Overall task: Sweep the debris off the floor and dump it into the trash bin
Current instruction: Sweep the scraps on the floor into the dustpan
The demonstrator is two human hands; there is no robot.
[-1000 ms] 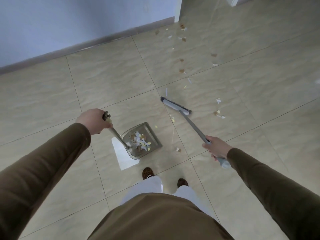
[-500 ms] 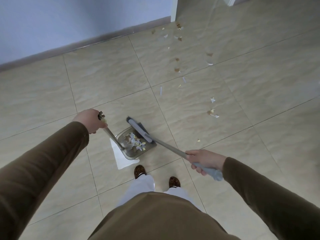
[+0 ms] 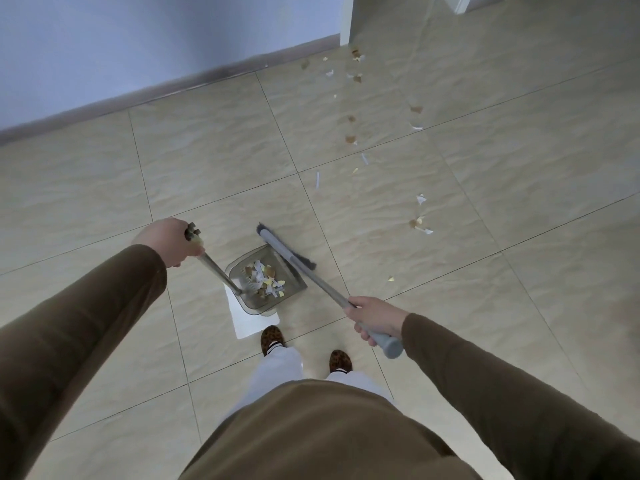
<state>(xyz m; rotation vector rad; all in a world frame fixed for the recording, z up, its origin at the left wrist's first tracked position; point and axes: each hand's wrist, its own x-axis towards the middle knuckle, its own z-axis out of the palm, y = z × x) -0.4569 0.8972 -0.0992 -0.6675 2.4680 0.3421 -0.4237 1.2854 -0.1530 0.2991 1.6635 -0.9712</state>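
Left hand [image 3: 166,241] has its grip wrapped tight around the top of the dustpan handle [image 3: 215,268], which slants down to the clear dustpan [image 3: 287,289] sitting on the tiled floor [image 3: 207,161] right in front of the feet. Right hand [image 3: 375,317] has its grip closed around the grey end of the broom [image 3: 325,289], and the broom head [image 3: 285,249] is lying across the far lip of the pan, touching it. Inside the pan there's a little heap of swept debris [image 3: 265,278], white, yellow and brown scraps.

A white sheet of paper [image 3: 247,320] lies flat on the floor, partly under the pan's near edge, just ahead of the leopard-print slippers [image 3: 272,336].

Plenty of loose scraps [image 3: 419,225] are on the tiles beyond the broom, in a scattered trail running up to the wall corner [image 3: 346,19] by the grey baseboard [image 3: 173,90]. One small yellow bit [image 3: 391,278] sits off to the right of the pan. Nothing stands between the broom and that trail, just bare tile.
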